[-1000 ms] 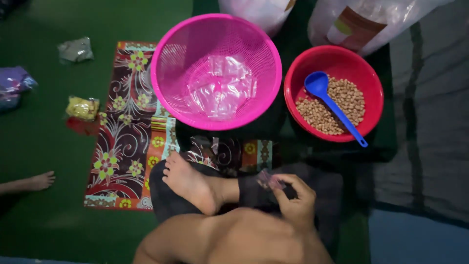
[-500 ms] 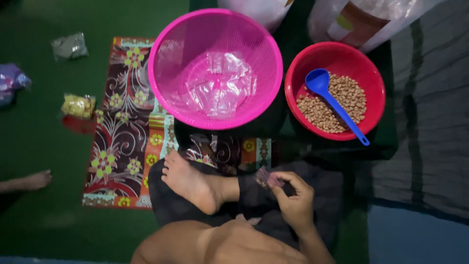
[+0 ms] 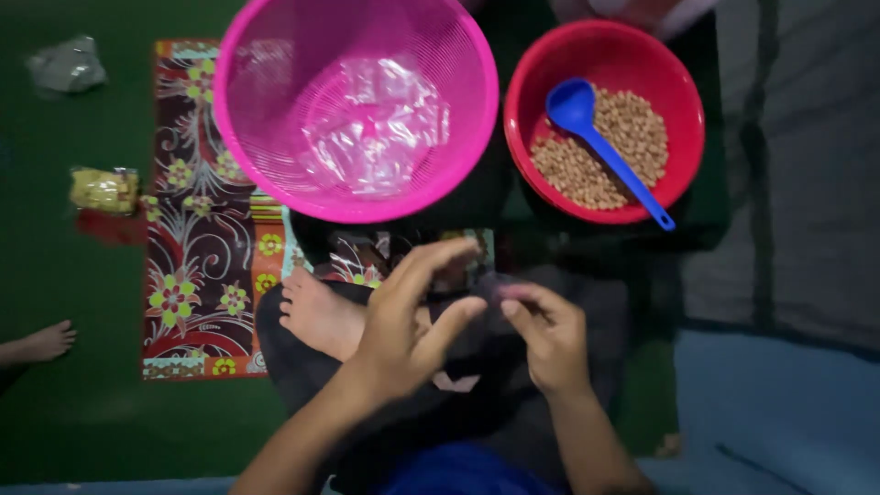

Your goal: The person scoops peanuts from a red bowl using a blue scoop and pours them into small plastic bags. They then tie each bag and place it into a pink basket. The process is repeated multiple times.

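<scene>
I see both hands raised together over the lap, just below the two bowls. My left hand point(image 3: 412, 316) has its fingers spread and curled, thumb and forefinger reaching toward the right. My right hand point(image 3: 545, 335) meets it, fingertips pinched on a small clear plastic bag point(image 3: 495, 289) that looks thin and crumpled; it is blurred, so I cannot tell whether the left fingers actually grip it or only touch it. The bag sits between the two hands, above a dark-clothed knee.

Ahead of the left hand stands a pink basket point(image 3: 275, 174) with a meshed wall, and a pile of clear plastic bags point(image 3: 371, 124) lies in its bottom. Just beside it, to the right, is a red bowl point(image 3: 550, 55) holding peanuts point(image 3: 632, 133), with a blue scoop point(image 3: 596, 137) lying in them, its handle reaching over the near rim.

A bare foot point(image 3: 321, 312) is tucked under the left wrist, resting at the edge of a patterned floral mat point(image 3: 197, 247) on the green floor point(image 3: 82, 412). Farther left lie a small yellow packet point(image 3: 103, 190) and a crumpled grey wrapper point(image 3: 66, 64). Another person's foot point(image 3: 37, 344) shows at the left edge
</scene>
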